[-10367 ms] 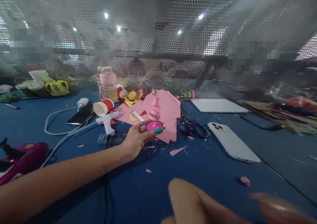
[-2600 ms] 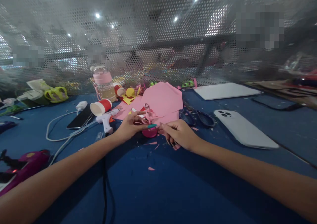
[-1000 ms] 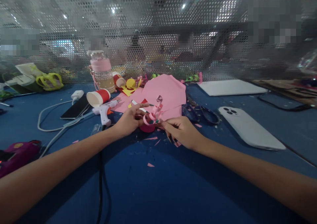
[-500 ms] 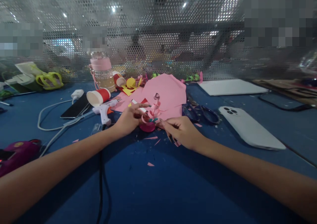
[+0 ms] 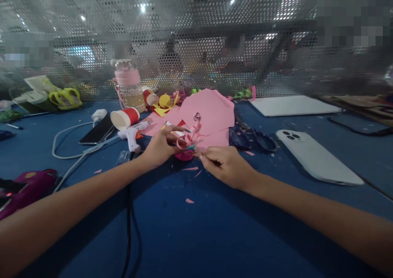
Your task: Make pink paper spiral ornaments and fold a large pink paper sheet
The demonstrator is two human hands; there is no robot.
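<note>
Curling upward from a magenta disc, a pink paper spiral sits between two bare hands near the middle of the blue tabletop, just in front of a pink sheet. The left hand is closed in a pinch on the spiral's lower coil, its teal-tipped fingers resting against the paper. The right hand is curled shut at the spiral's base; whether its grip actually has hold of the strip or only presses beside it cannot be told.

The thin strip looks easy to crease or tear if either hand pulls too hard, and the coil could flatten under the fingers. A glue gun lies just left of the work, with its dark cord running under the left forearm; a snagged cord could drag the gun into the paper or onto skin. Scissors rest just beyond the right hand, close enough to be knocked. A white phone lies farther right, a red cup on its side and a pink bottle stand behind, and paper scraps litter the surface.
</note>
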